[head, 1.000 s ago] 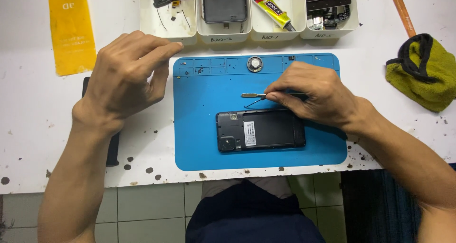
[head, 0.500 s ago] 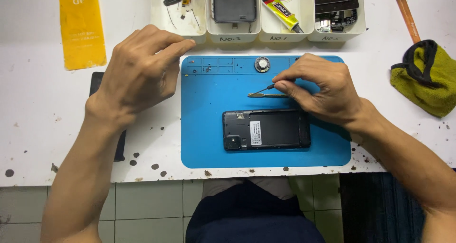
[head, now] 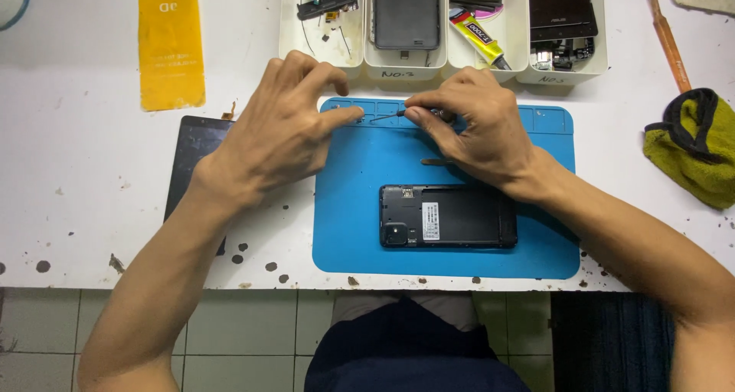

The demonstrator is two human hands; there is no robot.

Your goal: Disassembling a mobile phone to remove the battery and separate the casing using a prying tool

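Note:
A black opened phone [head: 448, 217] lies back-up on the blue work mat [head: 360, 231]. My right hand [head: 478, 128] pinches a small screwdriver [head: 387, 116] whose thin tip points left over the mat's top-left compartments. My left hand [head: 279, 132] hovers with fingers spread, its index fingertip touching the mat's upper left corner close to the screwdriver tip. A thin metal tool [head: 432, 161] lies on the mat just under my right hand. A dark screen panel [head: 191, 158] lies left of the mat, partly under my left wrist.
White parts trays [head: 444, 69] line the back edge, holding a phone, a glue tube and small parts. A yellow film sheet [head: 171, 44] lies at back left. A green and black cloth [head: 693, 147] sits at right. The table's front edge runs below the mat.
My right hand has moved from the mat's middle up and left to its top edge with the screwdriver. My left hand has shifted right onto the mat's upper left corner.

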